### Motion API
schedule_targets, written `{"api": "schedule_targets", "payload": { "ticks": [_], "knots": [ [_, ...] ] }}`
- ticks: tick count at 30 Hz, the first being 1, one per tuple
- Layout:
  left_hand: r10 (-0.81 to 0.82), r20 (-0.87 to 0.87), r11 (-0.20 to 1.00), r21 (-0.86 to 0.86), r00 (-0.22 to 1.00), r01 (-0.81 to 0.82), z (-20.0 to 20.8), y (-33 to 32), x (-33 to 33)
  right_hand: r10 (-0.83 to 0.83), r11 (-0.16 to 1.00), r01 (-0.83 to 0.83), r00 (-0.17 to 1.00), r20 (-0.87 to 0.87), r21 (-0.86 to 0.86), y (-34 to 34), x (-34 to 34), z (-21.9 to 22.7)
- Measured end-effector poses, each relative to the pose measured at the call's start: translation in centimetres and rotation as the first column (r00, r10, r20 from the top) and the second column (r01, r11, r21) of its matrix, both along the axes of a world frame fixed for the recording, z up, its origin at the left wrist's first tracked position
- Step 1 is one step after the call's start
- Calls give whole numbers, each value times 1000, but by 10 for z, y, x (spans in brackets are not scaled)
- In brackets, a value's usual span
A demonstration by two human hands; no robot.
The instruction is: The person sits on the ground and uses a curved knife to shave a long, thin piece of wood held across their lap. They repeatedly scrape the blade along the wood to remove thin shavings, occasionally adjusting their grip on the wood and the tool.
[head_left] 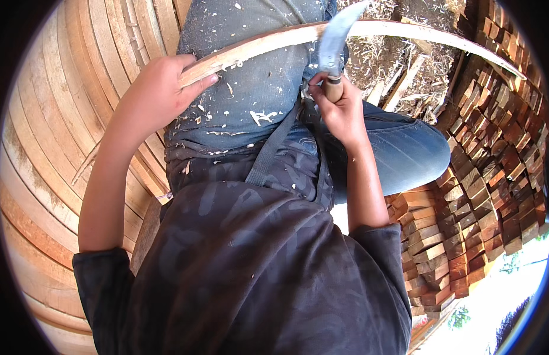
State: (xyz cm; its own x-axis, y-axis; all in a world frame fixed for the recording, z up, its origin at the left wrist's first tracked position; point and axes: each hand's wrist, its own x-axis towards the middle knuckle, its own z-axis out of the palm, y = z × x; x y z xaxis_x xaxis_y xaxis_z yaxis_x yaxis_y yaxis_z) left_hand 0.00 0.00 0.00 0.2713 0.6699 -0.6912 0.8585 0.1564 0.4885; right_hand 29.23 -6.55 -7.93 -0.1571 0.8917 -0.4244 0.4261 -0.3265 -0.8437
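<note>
A long, thin wooden strip (262,44) lies across my thighs and reaches out past my right knee. Its near end is gripped by my left hand (168,86), the thumb below and the fingers over the top. My right hand (339,112) is closed round the wooden handle of a knife (336,44) with a broad, curved blade. The blade points up and away from me, and it crosses in front of the strip; I cannot tell whether it touches the wood. Pale shavings dot my jeans (251,89), and a dark strap (271,151) lies across my lap.
Long planks (55,124) are stacked on the left. To the right rises a pile of cut wood pieces (464,195), their ends facing me. Shavings and wood scraps (404,80) cover the ground beyond my right knee.
</note>
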Motion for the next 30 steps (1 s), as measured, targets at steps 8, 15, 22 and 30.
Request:
{"api": "schedule_targets", "payload": {
  "ticks": [8, 15, 22, 30],
  "knots": [
    [35, 98, 999, 2, 995, -35, -5, -4, 6, -62, 993, 73, 991, 122, -92, 4, 13, 28],
    [-3, -48, 983, 185, 999, 12, 7, -14, 0, -612, 789, 599, 785, -96, -133, 20, 26, 24],
    [93, -99, 988, 130, 991, -80, 41, -19, 3, -609, 793, 602, 789, -83, -97, 16, 32, 19],
    [77, -128, 954, 298, 989, -36, 22, -55, -36, -663, 747, 628, 686, -300, -216, 14, 38, 20]
  ]
}}
